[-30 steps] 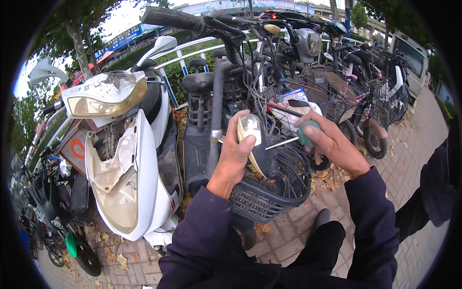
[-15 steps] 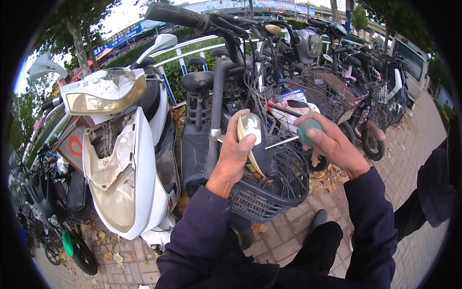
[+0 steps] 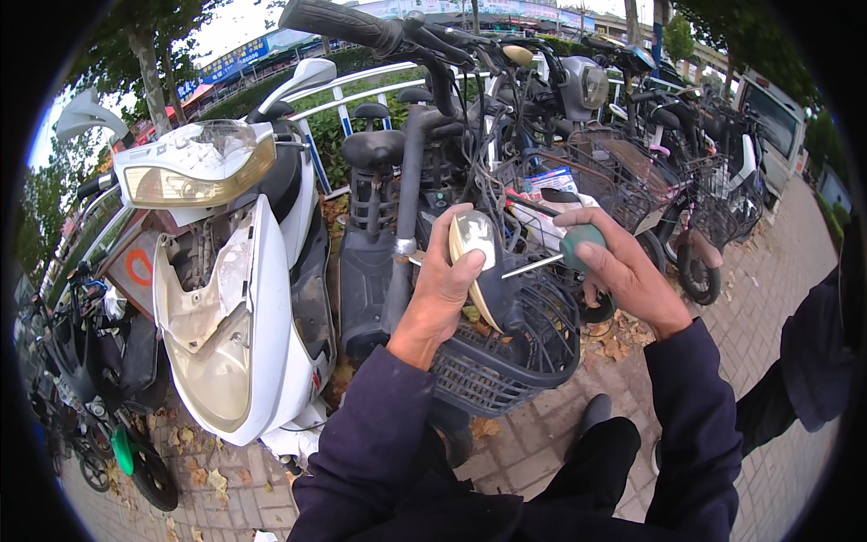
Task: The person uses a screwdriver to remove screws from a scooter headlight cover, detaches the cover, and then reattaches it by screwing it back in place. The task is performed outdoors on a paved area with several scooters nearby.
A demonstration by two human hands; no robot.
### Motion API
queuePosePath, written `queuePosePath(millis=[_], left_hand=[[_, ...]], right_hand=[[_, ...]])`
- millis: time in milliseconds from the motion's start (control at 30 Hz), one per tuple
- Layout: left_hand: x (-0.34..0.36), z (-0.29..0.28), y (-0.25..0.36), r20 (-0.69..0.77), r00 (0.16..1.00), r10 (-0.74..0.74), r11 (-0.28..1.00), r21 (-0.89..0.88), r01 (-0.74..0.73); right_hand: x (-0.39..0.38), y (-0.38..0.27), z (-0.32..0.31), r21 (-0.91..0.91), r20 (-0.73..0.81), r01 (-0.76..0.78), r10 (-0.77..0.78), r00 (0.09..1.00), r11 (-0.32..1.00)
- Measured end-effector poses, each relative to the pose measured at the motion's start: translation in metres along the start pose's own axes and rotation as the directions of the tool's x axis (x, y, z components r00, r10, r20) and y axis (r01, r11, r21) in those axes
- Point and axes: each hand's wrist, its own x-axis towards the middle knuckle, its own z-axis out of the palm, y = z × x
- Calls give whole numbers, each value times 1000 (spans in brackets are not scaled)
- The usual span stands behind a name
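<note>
Left hand (image 3: pixel 433 303): curled round the headlamp, fingers along its left side, thumb pressed on its bright face.
Right hand (image 3: pixel 632 275): pinching the screwdriver by its handle between thumb and fingers.
Headlamp (image 3: pixel 475 244): pale rim, bright face, dark housing to the right; held upright and slightly tilted in the left hand, over the left part of the basket.
Screwdriver (image 3: pixel 582 246): rounded green handle, straight metal shaft; shaft points left at the headlamp's housing; whether the tip touches, cannot tell.
Basket (image 3: pixel 492 370): dark, slatted, below both hands; dry leaves seen through its bars.
Handlebar (image 3: pixel 339 25): black ribbed grip, beyond the left hand; loose cables (image 3: pixel 480 154) hang to its right.
White scooter (image 3: pixel 287 348): left of the basket; front panel open, inner parts exposed.
Railing (image 3: pixel 340 116): white and blue, far side, behind the parked bikes.
Ground: paving (image 3: pixel 533 452) with fallen leaves (image 3: pixel 614 339); another person's dark-clothed leg (image 3: pixel 786 370) at right.
</note>
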Motion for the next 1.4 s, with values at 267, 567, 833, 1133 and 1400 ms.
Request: queuePosePath(millis=[267,567,833,1133,1400], left_hand=[[0,-2,-1,-10,1000,6,1000,-12,-6],[2,-3,-3,-33,999,-17,997,75,19],[-3,0,3,-22,1000,22,995,97,-20],[0,-2,-1,-24,1000,-1,999,40,2],[-3,-1,0,-23,999,44,990,136,-40]], right_hand=[[6,-11,-9,141,73,-253,245,967,957],[-1,-9,-6,92,57,-20,15,998,996],[3,-21,-2,0,19,-246,246,969,969],[-8,-10,-2,181,73,-66,53,996,981],[2,-5,1,69,14,-73,72,997,995]])
